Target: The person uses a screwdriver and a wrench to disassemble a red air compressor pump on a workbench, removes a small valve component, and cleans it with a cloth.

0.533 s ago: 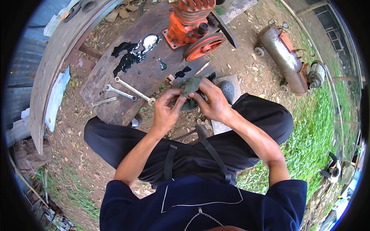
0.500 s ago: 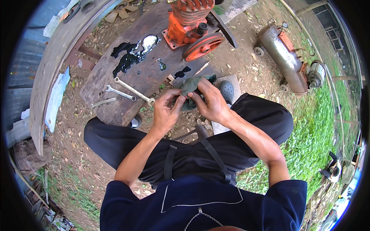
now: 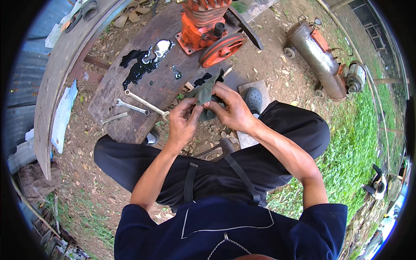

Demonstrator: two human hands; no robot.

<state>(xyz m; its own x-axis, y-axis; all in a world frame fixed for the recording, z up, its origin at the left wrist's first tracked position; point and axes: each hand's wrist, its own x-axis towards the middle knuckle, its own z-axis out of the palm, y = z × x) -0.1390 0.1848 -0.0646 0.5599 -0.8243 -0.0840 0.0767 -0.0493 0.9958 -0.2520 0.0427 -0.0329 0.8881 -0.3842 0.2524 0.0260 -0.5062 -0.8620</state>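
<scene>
Between my two hands is a dark green cloth rag (image 3: 205, 92), its folds hanging past my fingers. My left hand (image 3: 183, 121) pinches the rag's near left side, thumb against fingertips. My right hand (image 3: 232, 109) grips it from the right, and the two thumbs almost meet. If anything is wrapped in the cloth, it is hidden. Beyond my hands, on a dark wooden board, stands an orange compressor pump (image 3: 203, 26) with a flywheel (image 3: 223, 50). Left of my left hand lie a long wrench (image 3: 146, 104), a shorter wrench (image 3: 132, 107) and a third wrench (image 3: 115, 117).
Black oil (image 3: 141, 69) is pooled on the wooden board (image 3: 104, 95). A metal air tank (image 3: 314, 56) with wheels and a motor lies on the ground at the right. A wooden plank (image 3: 45, 121) runs along the left. My shoe (image 3: 254, 100) rests on a small board.
The rag has shifted in my fingers, a fold now standing up higher between them. Both hands stay close together. The view has moved slightly, so the pump and tank appear a bit further left.
</scene>
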